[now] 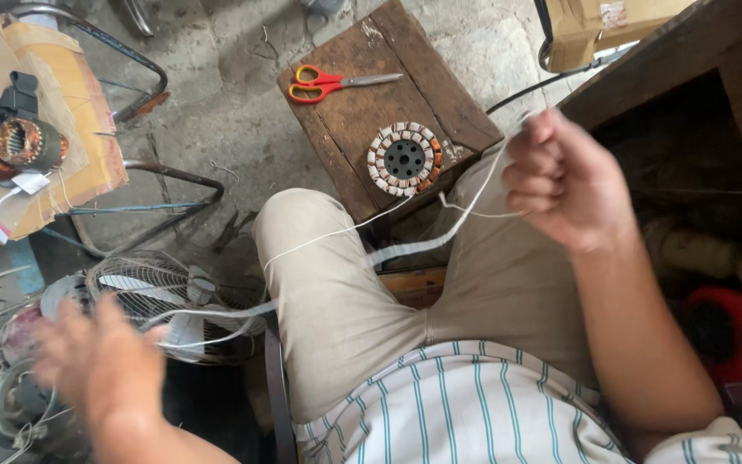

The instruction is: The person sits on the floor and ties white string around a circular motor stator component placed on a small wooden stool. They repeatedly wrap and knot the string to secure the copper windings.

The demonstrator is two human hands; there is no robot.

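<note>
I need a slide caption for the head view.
Right hand pulls white string toward left hand; wound stator on stool.

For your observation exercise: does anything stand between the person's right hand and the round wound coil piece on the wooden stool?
Nothing visible does. The right hand, closed on white string, hangs beside the wooden stool, with only open space between it and the round wound coil piece. The red-handled scissors lie farther back on the stool, off that line.

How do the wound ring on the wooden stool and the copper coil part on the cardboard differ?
The wound ring lies flat on the stool, its hole facing up; the copper coil part lies on its side on the cardboard. The ring shows white-wrapped segments; the coil part shows bare copper. Both are round with copper windings.
</note>
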